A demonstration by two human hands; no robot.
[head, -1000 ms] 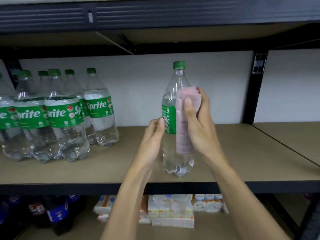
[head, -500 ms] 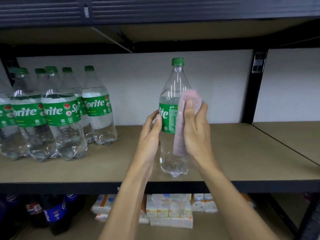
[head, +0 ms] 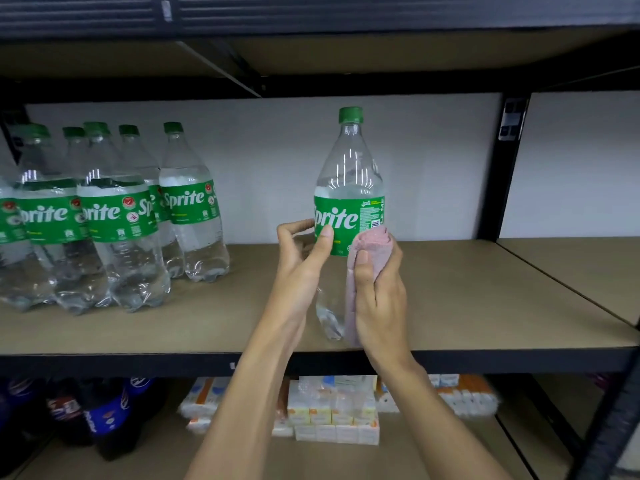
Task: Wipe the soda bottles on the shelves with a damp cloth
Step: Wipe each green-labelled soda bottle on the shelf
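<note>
Sprite bottle (head: 349,174) now faces logo-forward, rotated since a second ago. Left hand (head: 301,268) grips it; right hand (head: 381,306) clutches pink cloth (head: 375,244), now lower. Judged: wipe nearing base.

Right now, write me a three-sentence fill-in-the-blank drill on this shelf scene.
1. The right hand holds a ____ cloth against the held bottle.
2. The left hand grips that bottle, whose cap is ____.
3. The other Sprite bottles stand on the shelf to its ____.
Missing words: pink, green, left.
</note>
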